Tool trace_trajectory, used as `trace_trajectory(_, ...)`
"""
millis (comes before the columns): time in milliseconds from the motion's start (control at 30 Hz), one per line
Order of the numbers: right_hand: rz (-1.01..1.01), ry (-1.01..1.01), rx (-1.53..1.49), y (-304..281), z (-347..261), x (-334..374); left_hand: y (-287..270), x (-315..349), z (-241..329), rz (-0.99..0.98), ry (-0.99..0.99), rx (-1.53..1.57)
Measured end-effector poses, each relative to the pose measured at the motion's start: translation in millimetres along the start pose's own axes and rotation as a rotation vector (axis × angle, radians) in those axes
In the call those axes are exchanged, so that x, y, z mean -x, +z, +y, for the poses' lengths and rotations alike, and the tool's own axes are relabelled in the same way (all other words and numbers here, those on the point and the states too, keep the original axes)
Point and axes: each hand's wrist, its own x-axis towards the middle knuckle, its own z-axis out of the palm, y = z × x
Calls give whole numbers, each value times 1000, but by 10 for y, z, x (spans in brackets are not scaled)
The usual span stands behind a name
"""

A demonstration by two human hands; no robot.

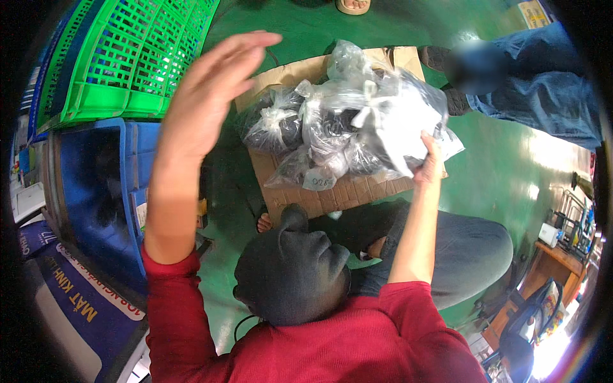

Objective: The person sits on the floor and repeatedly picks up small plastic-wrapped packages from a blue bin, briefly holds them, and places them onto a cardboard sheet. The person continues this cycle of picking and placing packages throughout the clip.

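Observation:
My left hand [214, 89] is raised to the left of the bags, open, with its fingers stretched out and nothing in it. A pile of clear plastic bags [274, 127], knotted at their necks and holding dark contents, lies on a flattened cardboard sheet [345, 201]. At the pile's right side, my right hand [431, 161] grips the edge of a clear plastic bag [405, 121] with a bright white area, smeared by motion. The fingers under that bag are hidden; the thumb shows on top. One bag at the front carries a handwritten label [319, 180].
Green plastic crates [137, 57] stand at the far left above a blue bin [96, 191]. A person's legs in jeans [536, 83] reach in from the right, beside the cardboard. Another foot [353, 6] shows at the far edge. A wooden stand [543, 274] is at the right.

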Motion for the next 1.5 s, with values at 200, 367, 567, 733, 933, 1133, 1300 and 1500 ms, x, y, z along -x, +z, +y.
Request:
trace_trajectory(200, 179, -58, 204, -614, 61, -333, -663, 242, -312, 250, -72, 49)
trace_trajectory(367, 418, -179, 1288, -592, 53, -567, -1145, 551, -542, 467, -155, -24)
trace_trajectory(567, 510, -501, 1614, 193, -89, -175, -1589, 1171, -463, 775, -110, -203)
trace_trajectory(733, 361, -827, 1579, 956, -71, -18, -2146, 1797, -848, 980, -160, -279)
trace_trajectory(933, 158, -908, 1433, 1282, -113, 124, -2443, 2153, -1091, 1023, -184, -261)
trace_trajectory(1133, -51, -1096, 1405, 1709, 112, 209, -3364, 2864, -1699, 1154, -210, -69)
trace_trajectory(1300, -304, -1200, 1256, 1823, 424, 413, -3780, 2565, -1607, 1413, -331, -102)
trace_trajectory(1500, -391, -1189, 1361, 1897, 802, 483, -4477, 2315, -2554, 1095, -569, -826)
